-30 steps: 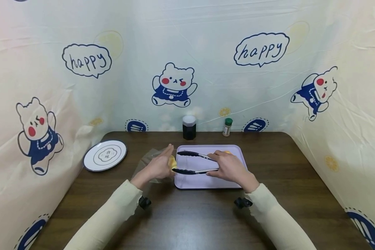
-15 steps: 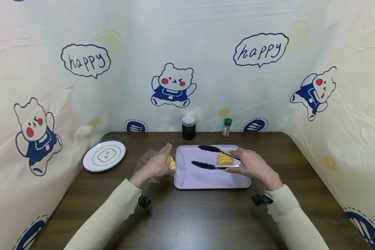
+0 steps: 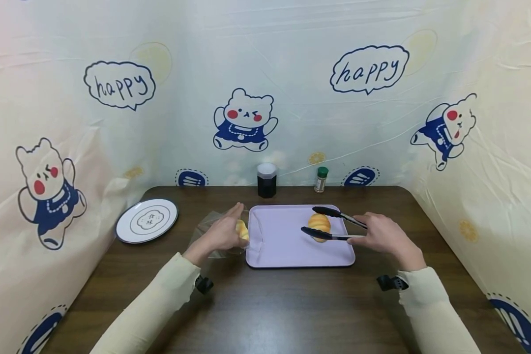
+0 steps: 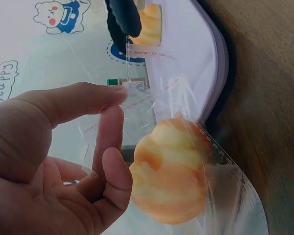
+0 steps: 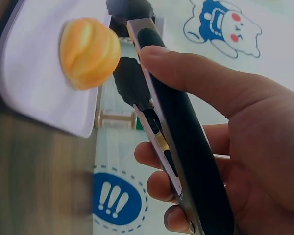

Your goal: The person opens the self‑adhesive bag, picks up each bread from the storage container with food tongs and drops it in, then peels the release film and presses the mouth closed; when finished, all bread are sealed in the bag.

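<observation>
1. Black-tipped metal tongs (image 3: 332, 236) just swung right, away from the clear plastic bag (image 3: 207, 223), to the golden ridged bread roll (image 3: 319, 222) on the lilac rectangular tray (image 3: 283, 248). Looks within reach now.
2. Right hand (image 3: 385, 237) grips the tongs, arms spread, roll not clamped.
3. Tongs point left, long axis roughly side-to-side; roll's too round to call.
4. Left hand (image 3: 223, 232) still pinches the bag, second roll (image 4: 171, 171) inside.
</observation>
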`<state>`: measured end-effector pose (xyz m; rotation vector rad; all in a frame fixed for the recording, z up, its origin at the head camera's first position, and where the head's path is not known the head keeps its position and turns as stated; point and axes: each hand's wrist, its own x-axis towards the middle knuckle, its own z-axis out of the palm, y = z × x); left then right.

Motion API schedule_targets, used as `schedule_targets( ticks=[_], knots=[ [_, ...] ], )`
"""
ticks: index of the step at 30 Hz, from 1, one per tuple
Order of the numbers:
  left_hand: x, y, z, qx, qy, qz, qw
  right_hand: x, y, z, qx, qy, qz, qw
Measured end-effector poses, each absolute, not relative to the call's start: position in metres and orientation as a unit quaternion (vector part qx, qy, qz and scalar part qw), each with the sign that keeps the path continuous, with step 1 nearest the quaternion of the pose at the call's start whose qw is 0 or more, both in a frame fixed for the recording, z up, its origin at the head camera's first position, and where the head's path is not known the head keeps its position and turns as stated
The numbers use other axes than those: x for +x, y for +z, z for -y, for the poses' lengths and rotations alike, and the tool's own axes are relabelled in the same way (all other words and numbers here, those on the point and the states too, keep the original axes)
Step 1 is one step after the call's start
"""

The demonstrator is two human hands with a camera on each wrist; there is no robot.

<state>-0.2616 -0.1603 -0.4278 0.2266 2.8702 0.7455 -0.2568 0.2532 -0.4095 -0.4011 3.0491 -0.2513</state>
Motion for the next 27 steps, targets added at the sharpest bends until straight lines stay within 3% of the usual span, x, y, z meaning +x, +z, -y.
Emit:
schedule_targets(
  ticks=[27],
  knots=[
    [-0.262, -0.428, 0.160, 0.080, 0.257, -0.960, 0.078, -0.250, -0.421, -0.273, -0.115, -0.081, -0.989, 0.038]
  ],
)
